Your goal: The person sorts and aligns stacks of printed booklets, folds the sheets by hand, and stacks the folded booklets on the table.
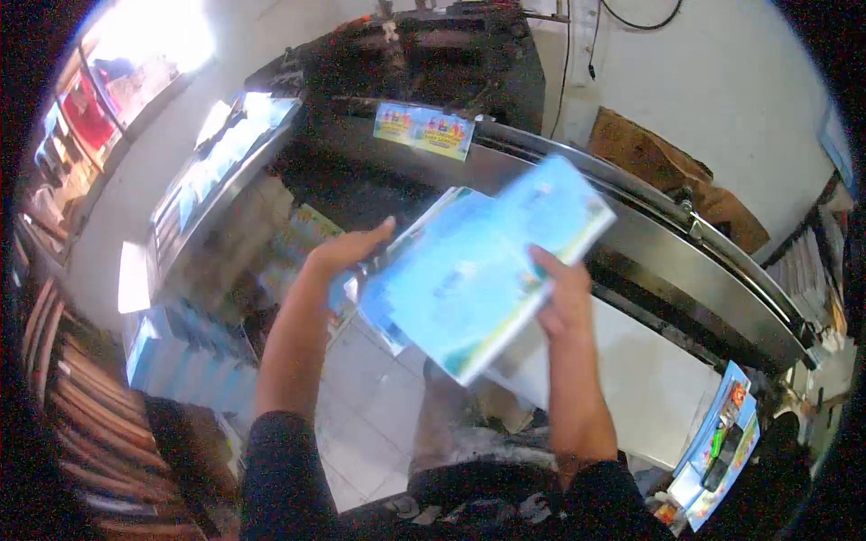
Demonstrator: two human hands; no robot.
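A stack of light-blue printed sheets (pixel 451 279), with green and yellow along one edge, is held up in front of me, tilted and somewhat blurred. Part of the stack slants off toward the upper right, its sheets fanned out of line. My right hand (pixel 566 293) grips the right side, thumb on top and the other fingers mostly hidden below. At the left edge is my left hand (pixel 347 251), its thumb stretched out beside the stack and its other fingers partly hidden by the sheets.
Behind the stack runs a long metal machine bed (pixel 722 279), with a blue-yellow printed sheet (pixel 424 131) on it. Piles of printed sheets (pixel 185 365) stand at left. A white board (pixel 640 379) lies at right, near blue printed sheets (pixel 735 424) with a dark object on them.
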